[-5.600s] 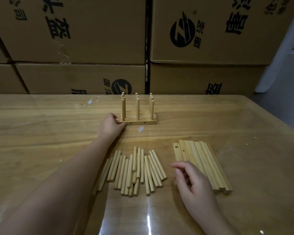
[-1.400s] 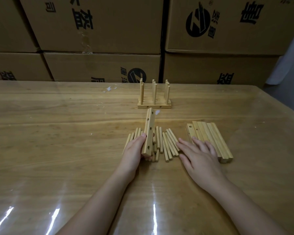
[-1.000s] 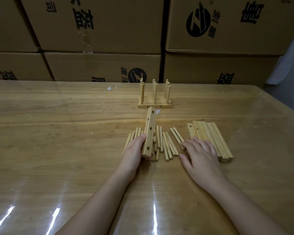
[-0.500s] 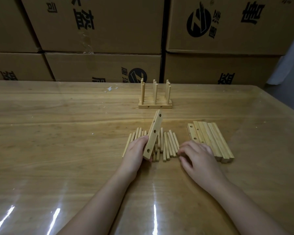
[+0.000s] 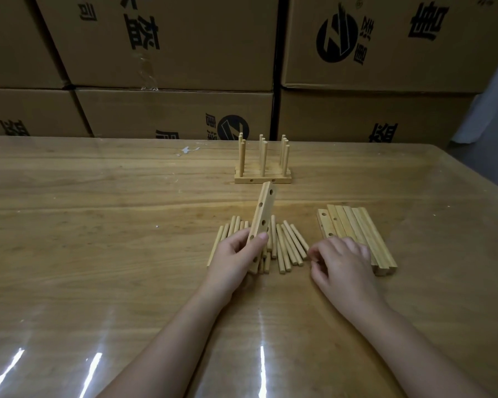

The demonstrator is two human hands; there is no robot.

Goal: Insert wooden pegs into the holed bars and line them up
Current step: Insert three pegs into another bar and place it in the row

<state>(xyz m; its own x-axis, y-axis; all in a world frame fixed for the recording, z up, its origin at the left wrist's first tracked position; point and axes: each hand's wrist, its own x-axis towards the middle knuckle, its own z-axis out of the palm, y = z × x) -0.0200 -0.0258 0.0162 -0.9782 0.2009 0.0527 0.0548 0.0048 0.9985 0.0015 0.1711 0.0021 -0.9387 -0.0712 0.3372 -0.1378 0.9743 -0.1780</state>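
My left hand [image 5: 236, 259] grips a holed wooden bar [image 5: 263, 216] by its near end and holds it tilted up over the pile of loose wooden pegs [image 5: 285, 245] on the table. My right hand [image 5: 339, 262] lies just right of the pile with its fingers curled. Its fingertips pinch the near end of the rightmost peg [image 5: 301, 239]. Farther back stands a row of finished bars [image 5: 263, 178] with upright pegs in them. A stack of loose holed bars [image 5: 357, 234] lies at the right, partly hidden by my right hand.
The wooden table [image 5: 98, 225] has a glossy clear cover. Stacked cardboard boxes [image 5: 170, 53] form a wall behind its far edge. The table's right edge [image 5: 477, 191] runs close to the bar stack.
My left hand left the finished row, took up a bar and now tilts it above the pegs. My right hand's flat fingers have curled at the pile's right edge.
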